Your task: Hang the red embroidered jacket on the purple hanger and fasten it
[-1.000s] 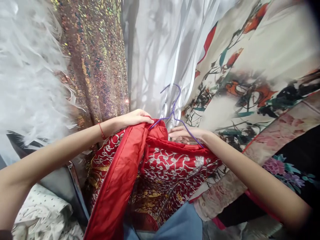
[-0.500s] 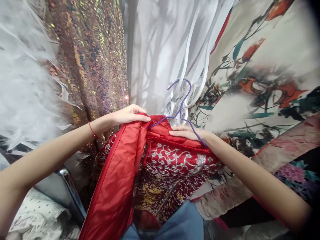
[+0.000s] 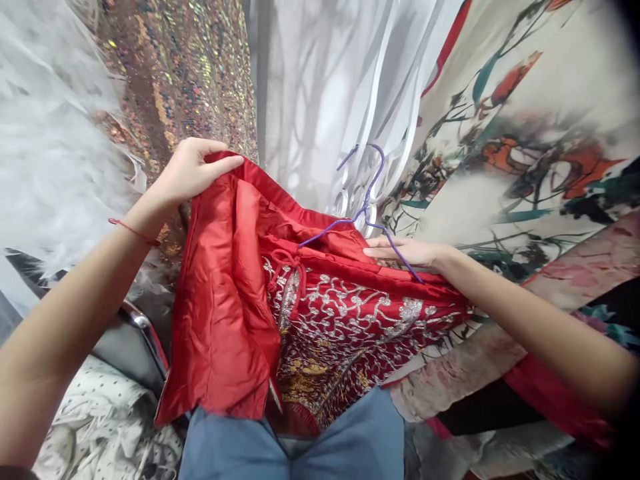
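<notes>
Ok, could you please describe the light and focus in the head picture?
In the head view, soft shadows streak the white fabric and the sequined cloth glitters; in the same view, the white feathers look smeared, the silver pattern on the red garment reads clearly, and the right-hand corners fall into black.

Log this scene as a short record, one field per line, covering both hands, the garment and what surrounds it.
Left hand: pinches the edge of the red garment
Right hand: fingers extended at the garment's edge; grip unclear
Garment: plain red fabric on one part, silver and gold patterning on another
Hanger: purple hanger, one arm crossing in front of the right hand
Wrist: red bracelet on the left
Behind: sequined fabric
Left side: white feathery material
Right side: floral-print fabric
</notes>
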### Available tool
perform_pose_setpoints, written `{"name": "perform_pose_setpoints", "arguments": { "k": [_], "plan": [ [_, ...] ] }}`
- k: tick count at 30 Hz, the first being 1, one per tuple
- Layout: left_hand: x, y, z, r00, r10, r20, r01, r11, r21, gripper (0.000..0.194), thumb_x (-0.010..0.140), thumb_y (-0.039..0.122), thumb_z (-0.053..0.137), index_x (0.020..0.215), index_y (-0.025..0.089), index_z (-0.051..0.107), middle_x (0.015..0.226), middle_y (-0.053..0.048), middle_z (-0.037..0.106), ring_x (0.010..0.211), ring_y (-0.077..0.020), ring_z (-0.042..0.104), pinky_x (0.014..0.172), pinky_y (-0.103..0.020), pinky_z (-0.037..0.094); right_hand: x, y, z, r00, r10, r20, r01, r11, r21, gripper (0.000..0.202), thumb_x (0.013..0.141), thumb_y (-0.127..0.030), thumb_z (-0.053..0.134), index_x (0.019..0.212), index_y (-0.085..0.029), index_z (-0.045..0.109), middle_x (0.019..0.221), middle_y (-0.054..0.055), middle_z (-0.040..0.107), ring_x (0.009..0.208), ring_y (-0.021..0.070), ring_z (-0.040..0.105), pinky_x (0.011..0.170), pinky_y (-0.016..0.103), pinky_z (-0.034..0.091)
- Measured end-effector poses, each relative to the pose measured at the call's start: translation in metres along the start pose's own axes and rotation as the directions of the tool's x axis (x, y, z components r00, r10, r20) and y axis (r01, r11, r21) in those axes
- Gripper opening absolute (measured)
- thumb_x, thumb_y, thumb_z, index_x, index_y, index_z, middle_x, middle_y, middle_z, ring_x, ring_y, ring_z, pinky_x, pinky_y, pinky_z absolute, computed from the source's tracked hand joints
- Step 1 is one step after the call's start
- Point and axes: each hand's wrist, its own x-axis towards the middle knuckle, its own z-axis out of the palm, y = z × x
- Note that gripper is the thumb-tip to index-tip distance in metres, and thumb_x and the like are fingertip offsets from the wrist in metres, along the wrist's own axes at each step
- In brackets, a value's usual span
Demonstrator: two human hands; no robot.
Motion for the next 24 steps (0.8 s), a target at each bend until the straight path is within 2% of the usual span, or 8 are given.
{"name": "perform_pose_setpoints", "arguments": {
  "k": [3, 6, 9, 12, 16, 18, 21, 24],
  "plan": [
    [-0.003, -0.002, -0.004, 0.985, 0.126, -0.121, -0.085, 0.95, 0.299, 0.048, 0.093, 0.039, 0.054, 0.057, 0.017, 0.031, 0.057, 0.006, 0.025, 0.057, -0.0071, 0.018, 0.062, -0.025, 0.024, -0.019, 0.007, -0.017, 0.98, 0.044, 0.192, -0.089, 0.968, 0.233, 0.035, 0.079, -0.048, 0.074, 0.102, -0.022, 0.073, 0.09, 0.001, 0.075, 0.075, 0.011, 0.067, 0.073, 0.022, 0.056],
    [-0.003, 0.003, -0.003, 0.987, 0.129, -0.092, -0.067, 0.867, 0.494, 0.042, 0.098, 0.042, 0.047, 0.064, 0.018, 0.04, 0.058, 0.004, 0.03, 0.057, -0.0099, 0.02, 0.063, -0.029, 0.022, -0.045, 0.008, -0.027, 0.987, 0.041, 0.158, -0.085, 0.954, 0.286, 0.038, 0.084, -0.047, 0.07, 0.114, -0.022, 0.07, 0.087, 0.003, 0.076, 0.071, 0.0124, 0.066, 0.068, 0.023, 0.055],
    [0.0, 0.004, -0.006, 0.996, 0.094, 0.0, -0.072, 0.768, 0.636, 0.042, 0.1, 0.049, 0.039, 0.076, 0.02, 0.056, 0.059, 0.0, 0.041, 0.058, -0.013, 0.034, 0.064, -0.029, 0.025, -0.065, 0.008, -0.026, 0.996, 0.078, 0.037, -0.085, 0.955, 0.283, 0.04, 0.083, -0.051, 0.07, 0.111, -0.022, 0.07, 0.081, 0.004, 0.074, 0.07, 0.0158, 0.066, 0.062, 0.024, 0.053],
    [-0.001, -0.007, -0.012, 0.985, 0.031, 0.171, -0.138, 0.736, 0.662, 0.043, 0.094, 0.06, 0.045, 0.089, 0.023, 0.065, 0.062, -0.003, 0.053, 0.066, -0.02, 0.056, 0.069, -0.03, 0.036, -0.072, 0.012, -0.02, 0.98, 0.079, -0.182, -0.028, 0.963, 0.268, 0.037, 0.079, -0.055, 0.072, 0.095, -0.021, 0.07, 0.084, 0.003, 0.074, 0.075, 0.0162, 0.066, 0.066, 0.024, 0.053],
    [-0.011, -0.026, -0.014, 0.925, -0.148, 0.35, -0.117, 0.765, 0.633, 0.066, 0.065, 0.075, 0.07, 0.105, 0.022, 0.068, 0.073, -0.006, 0.064, 0.083, -0.0297, 0.067, 0.075, -0.032, 0.045, -0.066, 0.017, -0.012, 0.858, -0.012, -0.513, 0.161, 0.956, 0.247, 0.035, 0.077, -0.056, 0.074, 0.081, -0.022, 0.069, 0.081, -0.001, 0.071, 0.071, 0.012, 0.061, 0.067, 0.02, 0.051],
    [-0.017, -0.028, -0.011, 0.872, -0.262, 0.414, -0.086, 0.749, 0.657, 0.074, 0.053, 0.075, 0.076, 0.104, 0.021, 0.07, 0.078, -0.008, 0.067, 0.088, -0.0321, 0.068, 0.078, -0.033, 0.046, -0.059, 0.018, -0.006, 0.821, -0.026, -0.57, 0.217, 0.938, 0.269, 0.034, 0.076, -0.055, 0.076, 0.079, -0.022, 0.069, 0.079, -0.002, 0.071, 0.069, 0.0105, 0.06, 0.067, 0.018, 0.051],
    [-0.025, -0.022, -0.01, 0.804, -0.441, 0.398, -0.006, 0.664, 0.748, 0.058, 0.056, 0.067, 0.078, 0.087, 0.018, 0.073, 0.075, -0.009, 0.067, 0.085, -0.0318, 0.067, 0.078, -0.036, 0.047, -0.051, 0.014, 0.005, 0.878, 0.067, -0.474, 0.151, 0.901, 0.406, 0.034, 0.072, -0.052, 0.08, 0.086, -0.021, 0.072, 0.083, 0.0, 0.076, 0.07, 0.0121, 0.066, 0.068, 0.019, 0.054],
    [-0.032, -0.017, -0.015, 0.86, -0.47, 0.202, 0.195, 0.666, 0.72, 0.041, 0.069, 0.054, 0.071, 0.084, 0.016, 0.074, 0.073, -0.007, 0.066, 0.081, -0.0267, 0.065, 0.075, -0.033, 0.046, -0.05, 0.006, 0.016, 0.943, 0.224, -0.248, -0.071, 0.86, 0.506, 0.039, 0.066, -0.045, 0.086, 0.094, -0.02, 0.073, 0.086, 0.004, 0.078, 0.07, 0.0167, 0.07, 0.065, 0.025, 0.058]
  ]
}}
